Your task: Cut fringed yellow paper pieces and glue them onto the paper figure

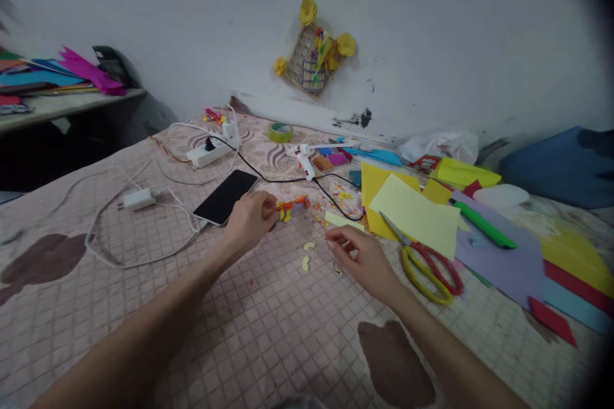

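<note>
My left hand (252,220) pinches a small orange and yellow craft piece (288,206) at its left end, just above the patterned cloth. To the right, my right hand (362,259) hovers low with its fingers curved and apart, holding nothing that I can see. Two small pale yellow paper cut-outs (306,262) lie on the cloth between the hands. A pale yellow paper strip (343,221) rests just beyond my right fingertips. Scissors (426,271) with yellow and red handles lie right of that hand, blades against a pale yellow sheet (417,211).
A white glue gun (306,163) with a black cord stands behind the hands, among paper scraps. Left are a phone (226,197), a charger (138,199) and a power strip (211,152). Green tape (281,132) lies farther back. Coloured sheets and a green cutter (484,225) cover the right.
</note>
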Available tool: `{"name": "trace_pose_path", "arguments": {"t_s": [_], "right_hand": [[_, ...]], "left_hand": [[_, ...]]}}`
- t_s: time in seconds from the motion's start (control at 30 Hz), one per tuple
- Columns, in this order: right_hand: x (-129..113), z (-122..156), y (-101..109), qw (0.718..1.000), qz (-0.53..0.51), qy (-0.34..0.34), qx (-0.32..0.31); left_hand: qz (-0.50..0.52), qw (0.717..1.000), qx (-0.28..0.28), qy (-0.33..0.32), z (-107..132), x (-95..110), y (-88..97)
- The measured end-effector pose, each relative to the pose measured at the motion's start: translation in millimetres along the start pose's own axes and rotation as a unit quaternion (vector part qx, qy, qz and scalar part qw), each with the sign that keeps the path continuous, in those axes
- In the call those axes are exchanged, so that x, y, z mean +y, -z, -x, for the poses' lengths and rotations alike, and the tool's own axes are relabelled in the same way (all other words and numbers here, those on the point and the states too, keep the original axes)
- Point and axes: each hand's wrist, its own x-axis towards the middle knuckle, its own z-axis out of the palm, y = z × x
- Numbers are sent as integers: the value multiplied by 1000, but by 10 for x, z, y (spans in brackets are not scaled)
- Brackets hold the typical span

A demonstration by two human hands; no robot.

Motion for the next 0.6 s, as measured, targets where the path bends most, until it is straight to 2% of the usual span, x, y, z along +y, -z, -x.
{"name": "trace_pose_path", "arguments": {"t_s": [0.1,0.23,0.33,0.43,0.5,0.6], "right_hand": [[-23,-64,-37,1000,-3,6,-2],[-13,-50,-50,1000,-6,7,-5],[20,-13,-38,1000,-12,-5,-2],[45,4,-24,1000,-16,-13,4],[49,3,-22,1000,-15,-11,5],[45,-2,-34,1000,-2,-4,-1]], "left_hand": [[-79,996,1,-38,36,50,-23],[-105,994,1,-28,51,77,-35],[-40,999,9,23,27,53,-8],[88,993,-34,73,11,22,14],[121,988,-56,74,15,13,10],[104,991,-67,52,30,10,-6]]}}
